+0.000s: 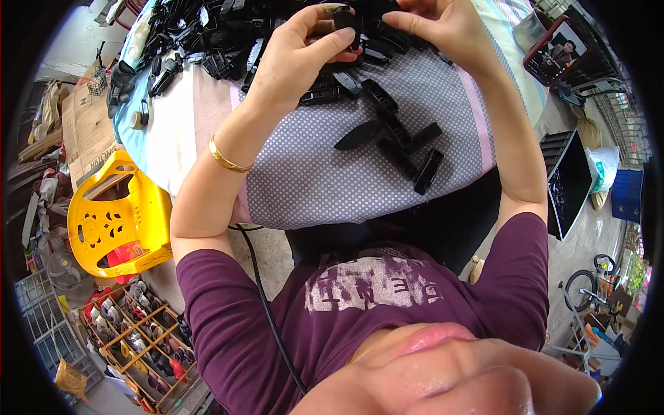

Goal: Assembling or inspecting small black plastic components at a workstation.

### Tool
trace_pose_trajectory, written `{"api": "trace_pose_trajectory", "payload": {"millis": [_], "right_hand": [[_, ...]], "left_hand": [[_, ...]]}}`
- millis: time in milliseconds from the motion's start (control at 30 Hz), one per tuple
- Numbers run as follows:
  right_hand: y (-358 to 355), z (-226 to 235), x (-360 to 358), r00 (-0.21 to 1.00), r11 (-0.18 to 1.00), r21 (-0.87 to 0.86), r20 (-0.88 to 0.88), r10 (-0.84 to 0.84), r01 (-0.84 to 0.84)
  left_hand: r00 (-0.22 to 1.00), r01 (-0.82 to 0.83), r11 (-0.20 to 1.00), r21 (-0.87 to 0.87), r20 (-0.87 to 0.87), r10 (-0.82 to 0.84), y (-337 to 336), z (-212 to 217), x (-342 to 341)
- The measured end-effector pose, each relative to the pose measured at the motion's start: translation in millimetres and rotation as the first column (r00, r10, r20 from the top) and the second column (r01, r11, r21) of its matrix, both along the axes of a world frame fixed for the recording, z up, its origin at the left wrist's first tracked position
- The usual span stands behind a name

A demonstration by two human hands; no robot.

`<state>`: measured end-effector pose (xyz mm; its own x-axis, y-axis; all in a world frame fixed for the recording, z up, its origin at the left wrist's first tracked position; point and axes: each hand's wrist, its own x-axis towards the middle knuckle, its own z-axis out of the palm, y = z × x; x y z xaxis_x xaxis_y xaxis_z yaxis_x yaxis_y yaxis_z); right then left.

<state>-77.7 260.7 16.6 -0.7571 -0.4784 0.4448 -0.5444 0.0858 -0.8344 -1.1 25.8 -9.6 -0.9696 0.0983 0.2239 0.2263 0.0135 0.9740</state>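
Observation:
My left hand (304,48) is closed at the top middle, thumb and fingers around a small black piece (344,22) with a rounded end. My right hand (443,31) is to its right, partly cut off by the upper edge. Its thumb and fingertips come close together beside black parts; what they hold, if anything, is hidden. Behind both hands spreads a pile of small black pieces (214,41), some with silver faces. Nearer me, several loose black pieces (398,155) lie on the patterned tablecloth (297,173), one of them flat and pointed (357,135).
A phone (560,52) showing a video stands at the table's right. A black bin (568,183) with dark pieces inside is on the floor below it. To the left are a yellow plastic chair (124,214), a tape roll (138,120) and a shoe rack (142,346). A black cable (259,290) hangs beside me.

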Motion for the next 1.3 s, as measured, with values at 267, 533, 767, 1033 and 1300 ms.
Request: {"api": "trace_pose_trajectory", "payload": {"millis": [267,533,767,1033,1300], "right_hand": [[-9,-10,6,0.617,0.813,-0.572,0.6,0.509,-0.114],[-20,-11,21,0.732,0.954,-0.288,0.633,0.252,-0.08],[-33,-16,42,0.994,0.992,-0.086,-0.04,-0.1,0.096],[-16,-11,30,0.938,0.966,0.259,-0.336,0.086,0.005],[-6,-3,11,0.981,0.955,0.229,0.017,0.192,-0.191]], "left_hand": [[0.968,-0.141,0.982,-0.124,-0.225,0.11,5,-10,0],[0.97,-0.194,0.962,-0.191,-0.182,0.16,10,4,9],[0.862,-0.392,0.899,0.194,0.417,0.287,7,-39,-34],[0.912,0.327,0.899,0.29,-0.348,-0.219,-5,-13,-14],[0.994,0.106,0.966,0.236,-0.001,-0.109,2,23,11]]}}
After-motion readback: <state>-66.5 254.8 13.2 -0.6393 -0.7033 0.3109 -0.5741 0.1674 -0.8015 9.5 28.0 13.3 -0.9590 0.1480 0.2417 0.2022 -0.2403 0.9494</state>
